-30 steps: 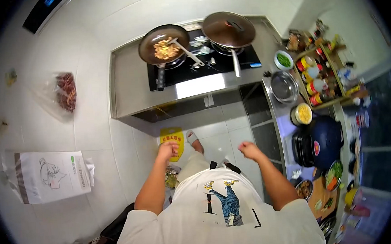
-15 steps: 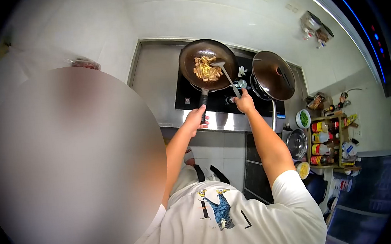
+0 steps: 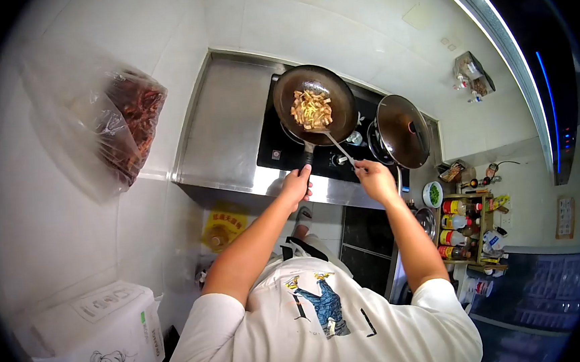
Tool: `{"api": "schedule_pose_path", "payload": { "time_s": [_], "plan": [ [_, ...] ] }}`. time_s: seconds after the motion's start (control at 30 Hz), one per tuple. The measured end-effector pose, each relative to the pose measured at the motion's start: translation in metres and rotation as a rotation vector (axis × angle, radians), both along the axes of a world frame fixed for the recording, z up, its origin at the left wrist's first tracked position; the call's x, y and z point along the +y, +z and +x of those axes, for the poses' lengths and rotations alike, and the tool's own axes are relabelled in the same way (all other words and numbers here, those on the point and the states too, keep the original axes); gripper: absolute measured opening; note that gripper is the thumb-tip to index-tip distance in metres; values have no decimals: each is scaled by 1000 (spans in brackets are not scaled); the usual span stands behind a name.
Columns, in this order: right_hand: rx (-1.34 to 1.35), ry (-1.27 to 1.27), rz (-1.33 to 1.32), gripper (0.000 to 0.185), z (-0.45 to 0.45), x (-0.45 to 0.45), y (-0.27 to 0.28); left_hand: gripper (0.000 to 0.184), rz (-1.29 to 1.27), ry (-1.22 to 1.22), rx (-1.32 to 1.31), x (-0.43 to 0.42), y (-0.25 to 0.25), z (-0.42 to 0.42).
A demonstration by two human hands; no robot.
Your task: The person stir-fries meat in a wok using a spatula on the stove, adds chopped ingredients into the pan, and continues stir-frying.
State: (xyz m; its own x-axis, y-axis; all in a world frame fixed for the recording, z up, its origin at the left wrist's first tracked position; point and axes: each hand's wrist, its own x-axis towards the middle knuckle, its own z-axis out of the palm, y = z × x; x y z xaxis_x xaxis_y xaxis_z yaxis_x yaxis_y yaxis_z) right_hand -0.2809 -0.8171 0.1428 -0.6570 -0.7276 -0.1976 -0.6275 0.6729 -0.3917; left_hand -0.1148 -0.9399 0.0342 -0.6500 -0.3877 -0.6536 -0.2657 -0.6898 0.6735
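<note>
My left hand [image 3: 297, 185] is closed around the black handle of a dark wok [image 3: 334, 87] on the stove. In the wok lies a heap of sliced food [image 3: 312, 109], brown and pale yellow strips that look like meat with something shredded. My right hand [image 3: 375, 179] grips the end of a metal spatula [image 3: 339, 148]. The spatula's blade is at the near side of the wok, by the food's lower edge. To the right, a second pan with a dark glass lid [image 3: 401, 131] sits on the other burner.
The black cooktop [image 3: 270, 138] is set in a steel counter [image 3: 221, 112]. At right stand a bowl of chopped greens [image 3: 432, 194] and a rack of sauce bottles [image 3: 465, 226]. A bag of dried red food [image 3: 135, 124] hangs on the left wall. A white box [image 3: 98, 329] is at lower left.
The spatula has moved from the right side of the wok to its near side, and my right hand has come lower. The camera view has shifted, with more of the left wall showing.
</note>
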Motion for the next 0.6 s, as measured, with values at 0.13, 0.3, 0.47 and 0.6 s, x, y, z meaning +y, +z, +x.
{"api": "schedule_pose_path", "payload": {
  "time_s": [0.13, 0.3, 0.47, 0.6],
  "plan": [
    [87, 7, -119, 25, -17, -42, -31, 44, -45, -4, -5, 1, -2, -1],
    [33, -12, -268, 24, -44, -57, -23, 42, -29, 31, -6, 5, -11, -1],
    [20, -41, -212, 26, -43, -99, -52, 40, -39, 26, -11, 2, -4, 1],
    [90, 123, -159, 25, -38, -56, -49, 40, -17, 35, -19, 3, 3, 3]
  ]
}}
